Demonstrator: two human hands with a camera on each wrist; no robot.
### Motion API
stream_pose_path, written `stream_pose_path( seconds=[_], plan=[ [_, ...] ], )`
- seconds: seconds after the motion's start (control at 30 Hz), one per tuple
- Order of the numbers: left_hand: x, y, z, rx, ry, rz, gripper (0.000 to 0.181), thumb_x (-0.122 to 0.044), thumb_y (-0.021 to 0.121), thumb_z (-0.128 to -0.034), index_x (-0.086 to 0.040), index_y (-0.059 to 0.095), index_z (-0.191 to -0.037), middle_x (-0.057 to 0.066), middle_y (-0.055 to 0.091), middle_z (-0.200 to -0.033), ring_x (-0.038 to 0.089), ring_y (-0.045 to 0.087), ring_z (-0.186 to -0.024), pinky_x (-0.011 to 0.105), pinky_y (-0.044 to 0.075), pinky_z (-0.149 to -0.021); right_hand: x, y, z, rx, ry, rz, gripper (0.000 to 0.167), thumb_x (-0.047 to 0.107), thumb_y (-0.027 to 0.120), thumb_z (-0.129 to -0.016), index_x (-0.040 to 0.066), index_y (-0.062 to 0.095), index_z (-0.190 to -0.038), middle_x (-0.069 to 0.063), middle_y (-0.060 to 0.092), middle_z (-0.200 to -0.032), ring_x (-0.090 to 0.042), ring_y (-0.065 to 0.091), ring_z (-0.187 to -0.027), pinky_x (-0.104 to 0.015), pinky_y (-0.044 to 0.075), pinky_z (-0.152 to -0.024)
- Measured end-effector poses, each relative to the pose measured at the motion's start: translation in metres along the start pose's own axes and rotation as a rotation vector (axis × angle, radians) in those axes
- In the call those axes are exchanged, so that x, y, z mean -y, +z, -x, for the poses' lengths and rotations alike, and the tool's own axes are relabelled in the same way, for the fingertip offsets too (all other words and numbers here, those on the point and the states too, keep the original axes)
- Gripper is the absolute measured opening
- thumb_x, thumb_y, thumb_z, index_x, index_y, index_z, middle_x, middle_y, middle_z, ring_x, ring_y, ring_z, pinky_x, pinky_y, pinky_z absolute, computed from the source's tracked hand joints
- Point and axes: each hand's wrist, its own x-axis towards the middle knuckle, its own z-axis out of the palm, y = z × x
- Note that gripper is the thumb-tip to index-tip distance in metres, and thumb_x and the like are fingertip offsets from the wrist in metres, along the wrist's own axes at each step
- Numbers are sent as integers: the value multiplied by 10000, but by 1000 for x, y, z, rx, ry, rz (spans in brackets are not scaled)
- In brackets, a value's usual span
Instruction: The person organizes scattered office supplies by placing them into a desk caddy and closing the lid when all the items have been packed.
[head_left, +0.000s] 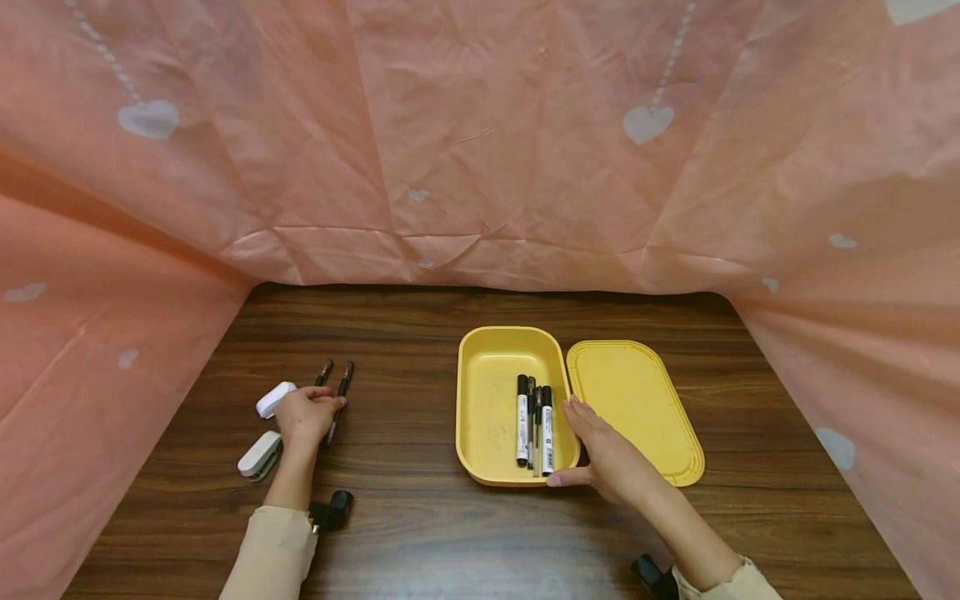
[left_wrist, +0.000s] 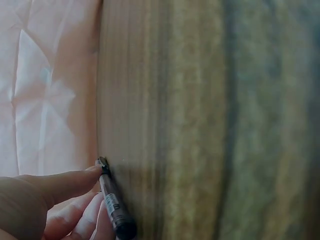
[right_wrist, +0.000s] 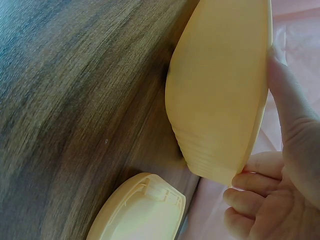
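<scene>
On the left of the table my left hand [head_left: 306, 414] pinches a black pen [head_left: 332, 429]. In the left wrist view, thumb and fingers stand on either side of the pen [left_wrist: 114, 205]. Another black pen [head_left: 324, 372] lies partly hidden behind this hand. My right hand [head_left: 611, 458] rests at the near right corner of a yellow box [head_left: 472, 333], its fingers extended along the side and its thumb at the front rim. Inside the box lie two white markers with black caps [head_left: 522, 425] and two slim pens [head_left: 537, 417], side by side.
A yellow lid [head_left: 630, 400] lies flat to the right of the box. Two small rounded objects, one white [head_left: 273, 400] and one white and grey [head_left: 259, 455], are beside the left hand. A pink curtain [head_left: 480, 167] closes off the table's back and sides.
</scene>
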Motion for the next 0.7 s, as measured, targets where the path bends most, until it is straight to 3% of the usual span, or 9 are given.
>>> stream_pose_path(
  seconds=[0.07, 0.17, 0.47, 0.7],
  plan=[
    [1, 2, 1, -2, -2, 1, 261, -120, 767, -770, 47, 731, -968, 177, 748, -866, 174, 644, -647, 238, 403, -596, 1, 0, 1, -1, -1, 1, 1084, 501, 783, -688, -74, 301, -1471, -261, 247, -1560, -429, 264, -1436, -558, 290, -1132],
    [2, 5, 2, -11, 6, -13, 221, -107, 766, -763, 43, 735, -922, 171, 748, -849, 322, 670, -821, 265, 403, -618, 1, -1, 2, -4, -5, 5, 1077, 498, 781, -692, -73, 304, -1471, -261, 252, -1558, -430, 268, -1434, -557, 291, -1131],
    [-3, 7, -2, 61, -10, -106, 193, -162, 737, -784, 10, 741, -872, 203, 720, -892, 372, 613, -892, 374, 411, -679, -1, -2, 3, -4, -8, 0, 1078, 505, 774, -694, -76, 303, -1470, -264, 250, -1558, -434, 267, -1434, -561, 287, -1133],
    [-5, 8, 0, 48, 6, -118, 200, -179, 730, -790, 6, 750, -862, 198, 726, -879, 374, 621, -888, 384, 427, -688, -1, -2, 3, -6, -10, 0, 1078, 502, 776, -691, -78, 305, -1468, -265, 254, -1555, -436, 270, -1432, -559, 289, -1132]
  ],
)
